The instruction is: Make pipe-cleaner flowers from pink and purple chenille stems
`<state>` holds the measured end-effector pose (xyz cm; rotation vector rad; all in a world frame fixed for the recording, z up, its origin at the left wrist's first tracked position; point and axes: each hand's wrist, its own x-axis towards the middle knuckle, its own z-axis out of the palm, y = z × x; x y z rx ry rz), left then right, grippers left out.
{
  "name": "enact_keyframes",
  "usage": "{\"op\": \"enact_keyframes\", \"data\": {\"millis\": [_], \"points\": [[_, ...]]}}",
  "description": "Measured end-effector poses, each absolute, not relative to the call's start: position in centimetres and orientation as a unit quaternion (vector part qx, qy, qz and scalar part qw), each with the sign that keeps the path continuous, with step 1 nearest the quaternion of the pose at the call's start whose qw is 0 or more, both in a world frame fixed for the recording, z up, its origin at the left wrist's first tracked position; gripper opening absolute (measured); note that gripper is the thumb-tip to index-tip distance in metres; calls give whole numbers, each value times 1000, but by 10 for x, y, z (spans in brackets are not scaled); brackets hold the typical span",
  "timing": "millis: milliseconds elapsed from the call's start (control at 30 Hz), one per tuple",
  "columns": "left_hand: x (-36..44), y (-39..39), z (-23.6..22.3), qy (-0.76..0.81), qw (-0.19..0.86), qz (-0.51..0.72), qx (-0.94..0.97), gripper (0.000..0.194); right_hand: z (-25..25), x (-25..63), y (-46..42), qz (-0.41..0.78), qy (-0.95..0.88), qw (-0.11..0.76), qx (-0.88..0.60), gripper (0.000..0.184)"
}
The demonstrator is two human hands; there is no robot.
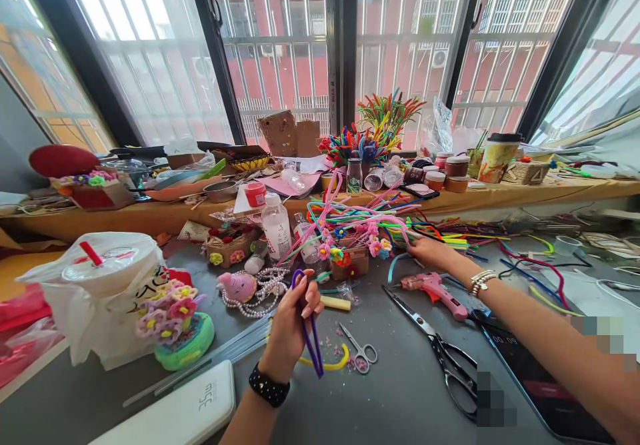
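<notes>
My left hand (pixel 295 318) is raised over the grey table (pixel 400 392), its fingers pinched on a bent purple pipe cleaner (pixel 311 338) that hangs down in a long loop. My right hand (pixel 431 252) stretches forward to a loose heap of coloured pipe cleaners (pixel 380 222), and its fingers close on strands at the heap's edge. A bead bracelet sits on the right wrist and a black band on the left wrist. A pink glue gun (pixel 435 292) lies just below my right hand.
Large black scissors (pixel 440 352) and small scissors (pixel 359 350) lie on the table. A bagged drink cup (pixel 107 272), a pipe-cleaner flower pot (pixel 177 328), a white power bank (pixel 185 408), a phone (pixel 540 385), bottles and pearls crowd the left. The window ledge (pixel 500 195) holds jars.
</notes>
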<state>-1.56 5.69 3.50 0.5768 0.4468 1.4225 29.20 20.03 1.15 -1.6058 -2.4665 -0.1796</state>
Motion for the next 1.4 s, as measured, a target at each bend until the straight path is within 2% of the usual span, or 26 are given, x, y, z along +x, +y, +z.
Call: {"op": "enact_keyframes", "data": {"millis": [100, 200, 300, 467, 533, 567, 600, 767, 900, 1000, 1100, 1167, 1233, 1300, 1400], "points": [[-15, 57, 35, 193, 695, 641, 262, 9, 19, 311, 187, -61, -845, 103, -521, 18], [-16, 57, 34, 181, 698, 640, 266, 9, 29, 331, 172, -73, -841, 149, -516, 15], [-17, 57, 33, 175, 698, 640, 271, 11, 47, 351, 156, -97, -811, 236, -526, 11], [-16, 58, 32, 194, 680, 649, 282, 12, 85, 352, 106, -157, -692, 427, -561, 17], [-13, 58, 32, 196, 679, 645, 290, 11, 92, 331, 79, -39, -593, 609, -526, 12], [-11, 58, 32, 198, 680, 640, 299, 10, 92, 317, 67, 34, -560, 666, -492, 11], [-9, 57, 33, 201, 679, 633, 312, 9, 90, 301, 56, 109, -550, 686, -464, 10], [1, 50, 33, 247, 672, 548, 433, 16, 62, 222, 31, 364, -542, 670, -353, 9], [6, 43, 33, 292, 673, 416, 537, 26, 52, 185, 30, 459, -554, 618, -316, 10], [8, 41, 32, 343, 656, 345, 576, 23, 51, 181, 32, 461, -581, 589, -320, 11], [8, 42, 30, 346, 659, 344, 572, 29, 48, 197, 43, 359, -638, 572, -372, 8], [9, 44, 29, 333, 667, 370, 554, 36, 44, 216, 56, 200, -700, 539, -424, 9], [8, 45, 28, 319, 679, 399, 527, 38, 39, 236, 70, 21, -773, 460, -436, 9], [8, 45, 29, 302, 697, 421, 495, 38, 35, 252, 85, -94, -822, 370, -422, 10], [8, 45, 31, 257, 737, 449, 434, 37, 28, 265, 105, -138, -857, 232, -440, 13]]}}
